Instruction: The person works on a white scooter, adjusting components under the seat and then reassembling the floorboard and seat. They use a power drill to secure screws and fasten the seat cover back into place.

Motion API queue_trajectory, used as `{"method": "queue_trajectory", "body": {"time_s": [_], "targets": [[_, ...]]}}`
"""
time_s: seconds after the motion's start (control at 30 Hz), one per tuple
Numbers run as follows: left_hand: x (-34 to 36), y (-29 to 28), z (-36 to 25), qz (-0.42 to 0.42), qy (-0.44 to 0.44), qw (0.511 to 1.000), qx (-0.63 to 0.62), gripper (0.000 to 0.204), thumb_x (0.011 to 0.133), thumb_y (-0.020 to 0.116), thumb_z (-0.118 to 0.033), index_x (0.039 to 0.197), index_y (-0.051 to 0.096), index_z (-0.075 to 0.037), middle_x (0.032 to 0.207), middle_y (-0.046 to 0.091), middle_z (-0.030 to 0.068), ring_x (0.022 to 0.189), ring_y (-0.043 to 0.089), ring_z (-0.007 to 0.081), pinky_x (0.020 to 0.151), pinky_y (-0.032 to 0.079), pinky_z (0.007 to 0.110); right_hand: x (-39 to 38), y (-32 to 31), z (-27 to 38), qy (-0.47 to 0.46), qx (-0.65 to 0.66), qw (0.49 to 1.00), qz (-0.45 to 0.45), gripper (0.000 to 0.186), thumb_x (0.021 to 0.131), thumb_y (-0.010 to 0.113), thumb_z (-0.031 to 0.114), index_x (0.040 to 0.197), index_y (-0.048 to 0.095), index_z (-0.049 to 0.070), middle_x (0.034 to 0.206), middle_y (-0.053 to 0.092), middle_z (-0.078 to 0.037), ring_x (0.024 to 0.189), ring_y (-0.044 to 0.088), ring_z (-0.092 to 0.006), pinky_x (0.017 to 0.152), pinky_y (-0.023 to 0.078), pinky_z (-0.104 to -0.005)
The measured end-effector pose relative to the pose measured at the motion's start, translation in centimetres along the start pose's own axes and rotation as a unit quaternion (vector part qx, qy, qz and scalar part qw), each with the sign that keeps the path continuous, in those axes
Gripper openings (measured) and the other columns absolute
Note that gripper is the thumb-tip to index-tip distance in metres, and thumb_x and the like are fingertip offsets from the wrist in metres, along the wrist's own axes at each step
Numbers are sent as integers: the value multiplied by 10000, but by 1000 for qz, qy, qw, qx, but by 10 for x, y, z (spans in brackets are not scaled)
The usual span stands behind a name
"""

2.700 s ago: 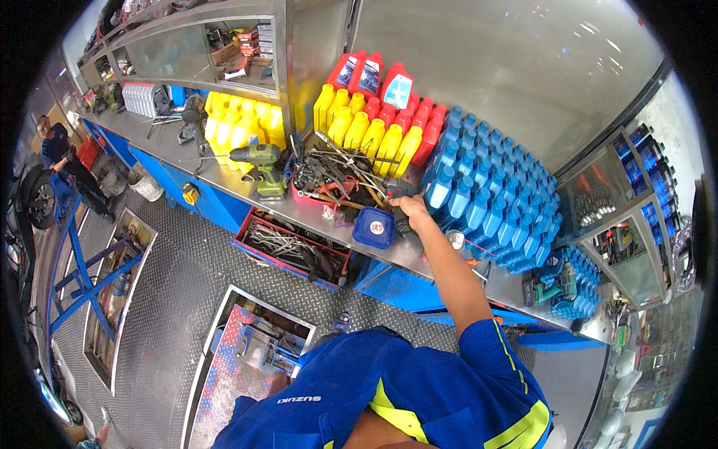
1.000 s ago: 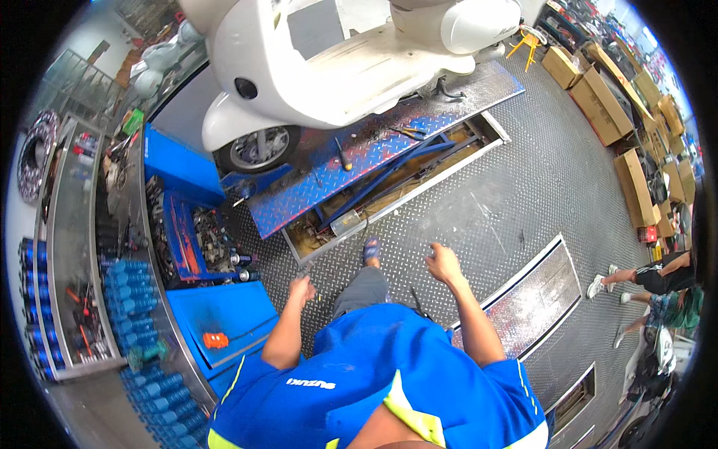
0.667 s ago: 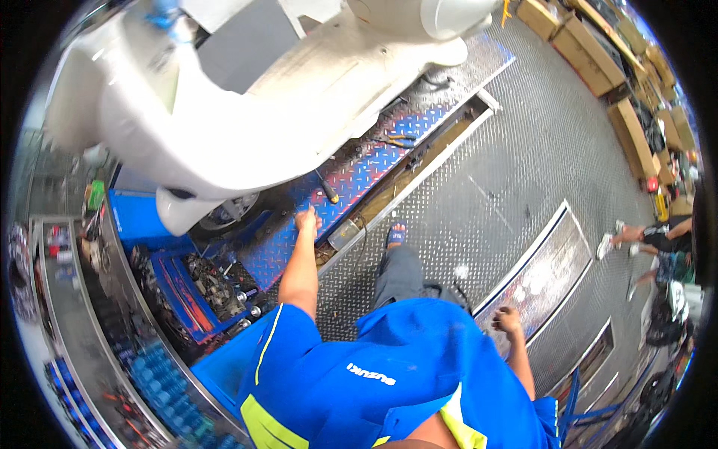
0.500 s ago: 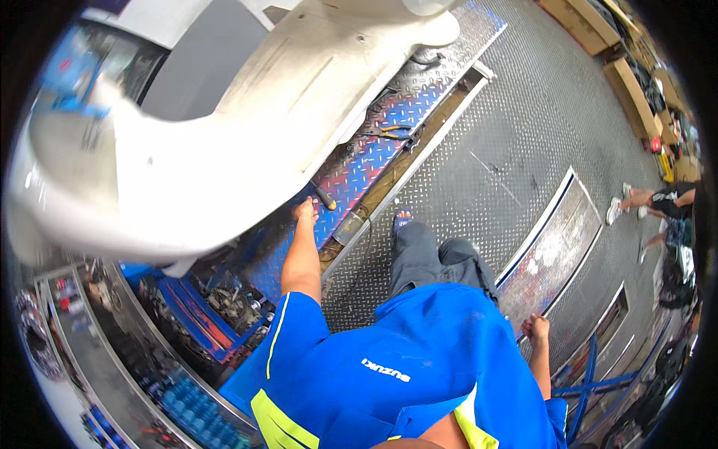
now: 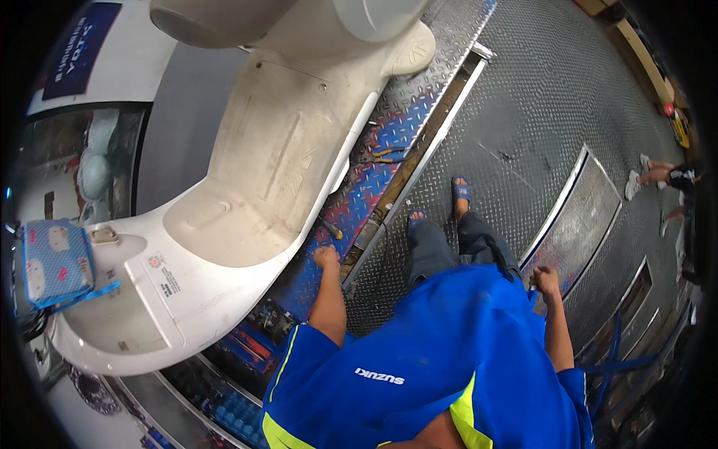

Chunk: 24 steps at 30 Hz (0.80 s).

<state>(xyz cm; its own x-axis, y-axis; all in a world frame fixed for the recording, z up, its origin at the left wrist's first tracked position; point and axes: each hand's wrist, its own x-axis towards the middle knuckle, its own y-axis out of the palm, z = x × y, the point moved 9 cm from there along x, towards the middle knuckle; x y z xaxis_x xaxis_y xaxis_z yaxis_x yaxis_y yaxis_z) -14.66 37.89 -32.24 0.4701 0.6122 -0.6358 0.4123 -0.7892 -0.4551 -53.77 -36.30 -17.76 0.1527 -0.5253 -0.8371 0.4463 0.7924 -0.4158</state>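
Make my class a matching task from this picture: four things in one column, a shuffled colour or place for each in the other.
Things
1. scooter
2. pliers
3. bag
4. left hand

Colours and places
A. blue, patterned
B. beside the screwdriver
C. mostly white
D. yellow-and-blue handles

Pairs: 1-C, 2-D, 3-A, 4-B
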Motion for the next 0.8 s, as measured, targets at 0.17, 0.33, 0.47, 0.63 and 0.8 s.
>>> {"method": "queue_trajectory", "body": {"time_s": [0.17,0.33,0.47,0.63,0.8], "targets": [[-123,27,-10,52,-29,998,-30,133,947,696,-30,1054,618,-25,788,664,100,568,602,195,469,482,328,68,50,276,-403,-175,894,-84,188,966,668,164,953,680,-23,748,689,-112,640,654,-177,587,521,-332],[-253,94,-158,244,148,931,-227,187,962,687,-14,1136,620,5,920,701,102,745,663,201,646,543,327,-142,132,613,-636,-40,771,3,204,955,687,136,1064,700,-37,896,736,-176,766,702,-222,708,543,-349],[-336,106,-296,263,264,899,-229,226,952,712,-18,1159,641,37,936,707,101,777,669,174,704,556,316,-349,165,769,-830,58,551,62,266,924,722,201,1128,740,31,949,776,-123,847,746,-197,768,582,-344],[-382,123,-403,337,326,848,-248,247,945,724,-14,1170,642,46,932,703,95,810,678,163,741,565,306,-503,228,875,-898,59,429,76,261,914,624,108,1131,672,-28,862,703,-234,828,704,-370,761,553,-466],[-377,137,-441,384,317,819,-285,185,948,706,12,1124,654,36,957,709,114,845,687,197,769,576,352,-549,328,980,-917,1,398,18,249,859,605,81,1077,682,-10,923,705,-285,920,691,-462,831,544,-530]]}}
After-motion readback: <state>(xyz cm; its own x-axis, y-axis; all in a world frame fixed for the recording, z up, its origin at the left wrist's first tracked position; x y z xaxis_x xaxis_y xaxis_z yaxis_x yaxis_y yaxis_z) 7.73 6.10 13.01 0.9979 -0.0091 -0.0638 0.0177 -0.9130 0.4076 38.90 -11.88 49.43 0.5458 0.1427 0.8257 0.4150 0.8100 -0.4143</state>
